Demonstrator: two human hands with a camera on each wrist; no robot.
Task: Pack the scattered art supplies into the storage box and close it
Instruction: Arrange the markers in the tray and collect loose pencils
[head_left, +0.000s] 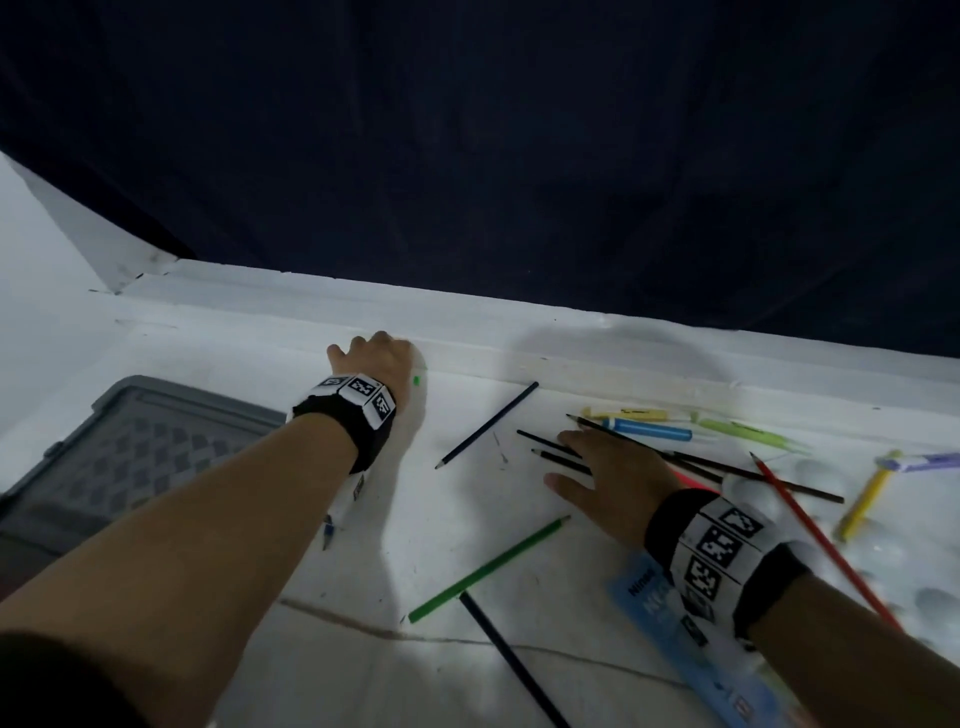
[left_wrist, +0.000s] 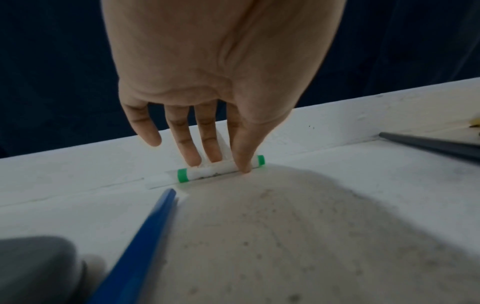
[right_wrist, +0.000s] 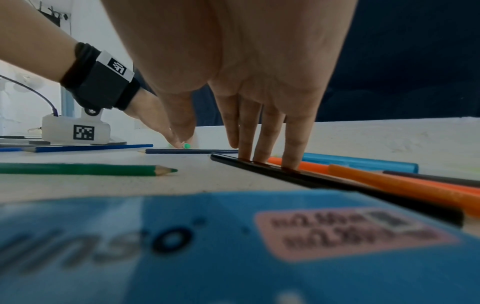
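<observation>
The left hand (left_wrist: 207, 67) reaches far across the white table (head_left: 322, 649), fingers pointing down. Its thumb and fingertips (left_wrist: 193, 158) pinch a short white marker with green ends (left_wrist: 221, 169), which lies lengthwise along the table's back ledge. The right hand (head_left: 608, 483) lies flat, its straight fingers (right_wrist: 292, 144) pressing on a black pencil (right_wrist: 272, 170) that runs diagonally; this grip closes on nothing. The grey storage box (head_left: 130, 447) sits at the left.
</observation>
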